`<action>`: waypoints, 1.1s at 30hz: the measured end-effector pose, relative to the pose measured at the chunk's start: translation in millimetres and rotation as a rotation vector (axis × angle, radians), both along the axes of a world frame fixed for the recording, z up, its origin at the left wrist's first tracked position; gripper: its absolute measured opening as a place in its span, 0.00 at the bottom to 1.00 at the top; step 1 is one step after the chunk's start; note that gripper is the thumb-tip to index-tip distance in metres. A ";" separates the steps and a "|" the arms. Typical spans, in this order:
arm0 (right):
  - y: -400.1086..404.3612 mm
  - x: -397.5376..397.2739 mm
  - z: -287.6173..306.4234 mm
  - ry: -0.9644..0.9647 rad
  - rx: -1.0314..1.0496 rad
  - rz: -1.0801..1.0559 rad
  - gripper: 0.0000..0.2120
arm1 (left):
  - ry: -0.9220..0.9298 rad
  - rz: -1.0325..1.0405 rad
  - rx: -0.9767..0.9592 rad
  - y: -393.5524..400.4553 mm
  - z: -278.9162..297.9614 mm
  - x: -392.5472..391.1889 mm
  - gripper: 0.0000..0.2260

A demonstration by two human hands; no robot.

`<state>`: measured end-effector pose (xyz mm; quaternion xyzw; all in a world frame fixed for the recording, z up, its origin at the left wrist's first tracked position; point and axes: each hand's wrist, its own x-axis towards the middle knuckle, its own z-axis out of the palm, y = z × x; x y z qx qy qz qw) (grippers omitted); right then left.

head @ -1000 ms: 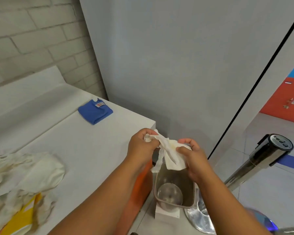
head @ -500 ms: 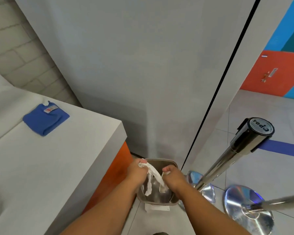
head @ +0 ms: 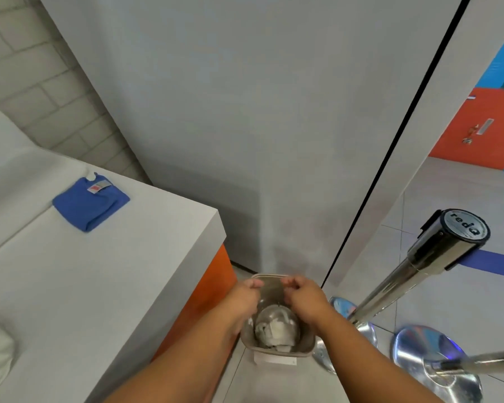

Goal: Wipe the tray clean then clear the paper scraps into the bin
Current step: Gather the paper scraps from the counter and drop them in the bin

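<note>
Paper scraps [head: 277, 330]: crumpled white, lying at the bottom of the bin [head: 303, 347] on the floor beside the tabletop [head: 99, 286]. Left hand [head: 246, 298] and right hand [head: 303, 298]: above the bin's mouth, fingers loosely curled, holding nothing. Blue cloth [head: 90, 203]: folded on the tabletop. Chrome barrier post [head: 419, 266]: right of bin.
</note>
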<state>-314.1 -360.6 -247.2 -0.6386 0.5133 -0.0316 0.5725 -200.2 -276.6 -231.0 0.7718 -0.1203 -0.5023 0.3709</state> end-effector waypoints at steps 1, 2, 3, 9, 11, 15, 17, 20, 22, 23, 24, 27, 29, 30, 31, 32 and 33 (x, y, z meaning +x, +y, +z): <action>1.7 3.5 9.5 -0.043 -0.047 -0.004 0.10 | -0.048 -0.020 -0.060 2.4 10.4 1.2 0.15; 3.8 8.1 21.1 -0.094 -0.104 0.001 0.10 | -0.107 -0.032 -0.124 5.6 22.6 2.6 0.14; 6.0 14.1 34.6 -0.151 -0.158 0.006 0.10 | -0.176 -0.037 -0.191 10.7 38.0 5.6 0.12; 41.8 66.7 128.4 -0.460 -0.367 0.165 0.11 | -0.573 0.061 -0.360 68.9 140.8 40.5 0.09; 64.5 87.2 149.0 -0.506 -0.373 0.281 0.11 | -0.622 0.172 -0.352 94.7 156.5 57.1 0.09; 111.6 123.4 165.3 -0.504 -0.380 0.534 0.09 | -0.659 0.394 -0.286 149.4 171.1 85.6 0.09; 133.7 137.5 167.0 -0.492 -0.374 0.636 0.09 | -0.684 0.485 -0.255 177.4 175.5 95.9 0.09; 164.7 157.3 166.7 -0.455 -0.354 0.763 0.07 | -0.729 0.583 -0.228 219.0 180.3 105.5 0.09; 183.9 169.4 166.8 -0.394 -0.338 0.851 0.08 | -0.769 0.613 -0.204 245.4 182.0 110.7 0.09; 193.4 175.2 167.5 -0.349 -0.337 0.901 0.10 | -0.805 0.618 -0.181 257.8 182.5 113.8 0.09; 203.0 181.0 168.7 -0.298 -0.344 0.948 0.14 | -0.848 0.621 -0.149 270.1 182.8 118.0 0.09; 231.2 200.7 169.8 -0.205 -0.436 1.001 0.27 | -0.961 0.657 -0.038 306.0 183.0 132.3 0.09; 247.9 213.8 169.2 -0.181 -0.485 0.983 0.34 | -0.990 0.674 0.066 328.5 183.2 141.3 0.11; 255.1 219.4 169.6 -0.166 -0.497 0.979 0.37 | -0.986 0.672 0.117 338.8 183.2 145.0 0.12; 261.2 224.4 170.3 -0.144 -0.508 0.984 0.39 | -0.973 0.668 0.158 347.9 182.7 148.5 0.13; 266.1 229.0 171.5 -0.122 -0.516 0.994 0.41 | -0.955 0.661 0.188 355.6 181.7 151.6 0.14; 269.7 233.3 173.2 -0.105 -0.512 1.001 0.42 | -0.941 0.651 0.200 362.1 180.1 154.4 0.14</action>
